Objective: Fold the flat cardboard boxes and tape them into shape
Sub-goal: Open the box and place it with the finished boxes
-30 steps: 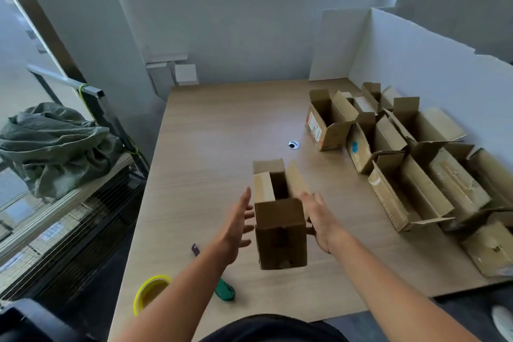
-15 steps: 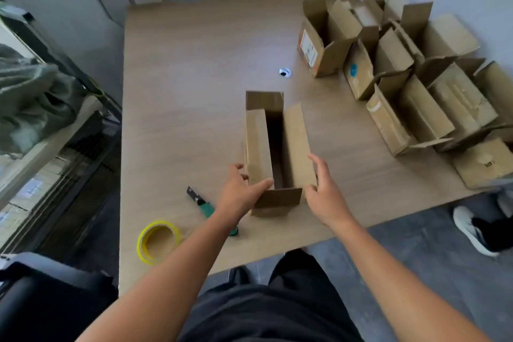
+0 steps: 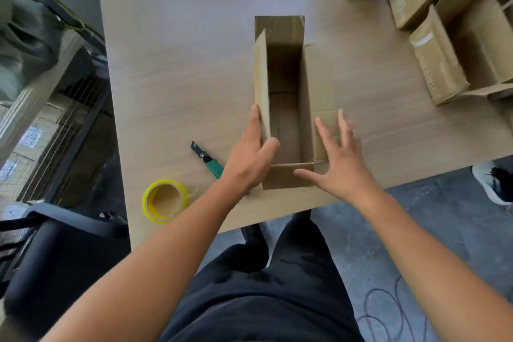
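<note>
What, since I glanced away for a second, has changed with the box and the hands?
The box came down from mid-air onto the table. The left hand now pinches its left flap. The right hand let go and is spread open at the right flap. The tape roll, knife and other boxes stayed put.

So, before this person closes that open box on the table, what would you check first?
1. Box upright on table: ok.
2. Left hand steadying left flap: ok, thumb inside.
3. Right hand touching right flap: cannot tell, blurred.
4. Top flaps folded in: not ok, all four open.
5. Tape roll and cutter lying nearby: ok.
6. Bottom taped: cannot tell.
</note>
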Demonstrator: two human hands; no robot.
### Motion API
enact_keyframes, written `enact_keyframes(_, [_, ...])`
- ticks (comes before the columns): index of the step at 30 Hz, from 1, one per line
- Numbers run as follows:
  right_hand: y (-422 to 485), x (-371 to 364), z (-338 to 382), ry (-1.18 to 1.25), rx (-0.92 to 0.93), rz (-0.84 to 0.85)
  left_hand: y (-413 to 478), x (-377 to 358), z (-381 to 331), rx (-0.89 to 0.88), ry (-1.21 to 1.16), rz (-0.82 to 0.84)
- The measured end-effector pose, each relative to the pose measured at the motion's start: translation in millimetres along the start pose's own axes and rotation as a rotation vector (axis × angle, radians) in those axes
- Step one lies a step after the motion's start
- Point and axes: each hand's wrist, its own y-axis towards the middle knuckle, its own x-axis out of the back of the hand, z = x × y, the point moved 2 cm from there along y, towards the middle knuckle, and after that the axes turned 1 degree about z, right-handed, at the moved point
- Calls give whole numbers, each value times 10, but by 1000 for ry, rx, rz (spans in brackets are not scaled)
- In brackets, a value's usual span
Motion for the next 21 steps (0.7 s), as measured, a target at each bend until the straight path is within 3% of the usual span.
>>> enact_keyframes(4, [93, 65, -36, 8, 81, -16, -41, 112, 238, 0, -347, -166])
enact_keyframes(7, [133, 105, -72, 17, 115, 0, 48, 112, 426, 194, -598, -99])
enact_keyframes(11, [199, 80, -78, -10, 128, 15, 239, 25, 468, 39, -225, -9])
enact_keyframes(12, [202, 95, -74, -3, 120, 16, 261, 19, 424, 23, -222, 10])
enact_keyframes(18, [137, 435, -190, -183, 95, -71, 315, -71, 57, 144, -635, 17])
enact_keyframes(21, [129, 648, -388, -248, 76, -115, 495, -299, -213, 195, -659, 57])
